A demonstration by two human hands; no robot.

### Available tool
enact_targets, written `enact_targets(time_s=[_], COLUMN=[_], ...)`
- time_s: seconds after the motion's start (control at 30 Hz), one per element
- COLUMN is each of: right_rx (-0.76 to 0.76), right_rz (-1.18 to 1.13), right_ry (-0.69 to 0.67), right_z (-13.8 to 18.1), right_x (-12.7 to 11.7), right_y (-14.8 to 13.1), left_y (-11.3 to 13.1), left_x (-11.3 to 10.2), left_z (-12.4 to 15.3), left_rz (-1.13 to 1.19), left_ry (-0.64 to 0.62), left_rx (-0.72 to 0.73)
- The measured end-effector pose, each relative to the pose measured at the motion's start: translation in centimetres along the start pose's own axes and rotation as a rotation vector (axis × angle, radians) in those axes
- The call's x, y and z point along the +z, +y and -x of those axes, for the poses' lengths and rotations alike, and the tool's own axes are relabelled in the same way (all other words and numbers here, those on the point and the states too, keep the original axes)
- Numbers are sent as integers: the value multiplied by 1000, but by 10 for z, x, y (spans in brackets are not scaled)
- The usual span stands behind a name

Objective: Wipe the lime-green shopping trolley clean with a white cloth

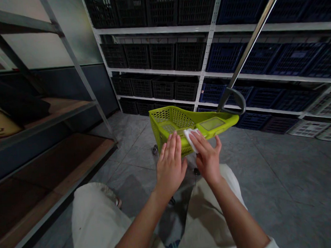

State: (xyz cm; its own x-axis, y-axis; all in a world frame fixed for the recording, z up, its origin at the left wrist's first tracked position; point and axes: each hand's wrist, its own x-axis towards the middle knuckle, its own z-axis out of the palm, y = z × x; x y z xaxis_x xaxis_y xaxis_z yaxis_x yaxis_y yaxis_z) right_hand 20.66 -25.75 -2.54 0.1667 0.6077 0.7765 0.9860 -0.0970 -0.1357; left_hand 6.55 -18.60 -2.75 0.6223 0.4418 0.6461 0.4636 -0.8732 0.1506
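A lime-green wheeled shopping basket (179, 117) stands on the floor in front of me, between my knees. My left hand (170, 160) lies flat against its near side, fingers stretched out and close together. In my right hand (206, 155) is a white cloth (191, 139), pressed by the fingers onto the near rim just right of my left hand. A grey loop handle (234, 100) and a long shiny metal pole (257, 32) rise from the basket's right end. The part of the basket under my hands is hidden.
Behind the basket, white metal shelving (152, 30) holds rows of black crates (162, 54) and blue crates (226, 56). At the left stands a rack with wooden shelves (78, 146), a yellow item with a drawn face (0, 119) on it. White crates (311, 131) sit low at the right. The floor (273, 176) is grey tile.
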Motion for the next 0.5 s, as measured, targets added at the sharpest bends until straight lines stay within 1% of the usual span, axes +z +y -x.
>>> enact_targets(time_s=[0.07,0.1,0.17,0.23,0.3,0.37,0.43,0.5], right_rx=[95,144,181,111,-16,-104,-91,0], right_rz=[59,82,97,55,-11,-47,-25,28], right_ry=[86,122,135,54,-62,-138,-117,-18], right_z=[-4,-5,-6,-4,-2,-2,-3,-5], right_x=[1,1,1,-2,-7,-11,-11,-8], right_y=[19,24,21,5,-10,-12,1,20], left_y=[1,2,4,5,4,3,2,2], left_x=[-1,-1,-1,-1,-1,-1,-2,-2], left_z=[-1,-1,-2,-2,-1,0,0,0], left_rz=[3,7,16,22,18,7,0,-1], left_ry=[4,10,22,24,20,14,13,9], left_rx=[-2,-4,-7,-5,-4,-5,-3,1])
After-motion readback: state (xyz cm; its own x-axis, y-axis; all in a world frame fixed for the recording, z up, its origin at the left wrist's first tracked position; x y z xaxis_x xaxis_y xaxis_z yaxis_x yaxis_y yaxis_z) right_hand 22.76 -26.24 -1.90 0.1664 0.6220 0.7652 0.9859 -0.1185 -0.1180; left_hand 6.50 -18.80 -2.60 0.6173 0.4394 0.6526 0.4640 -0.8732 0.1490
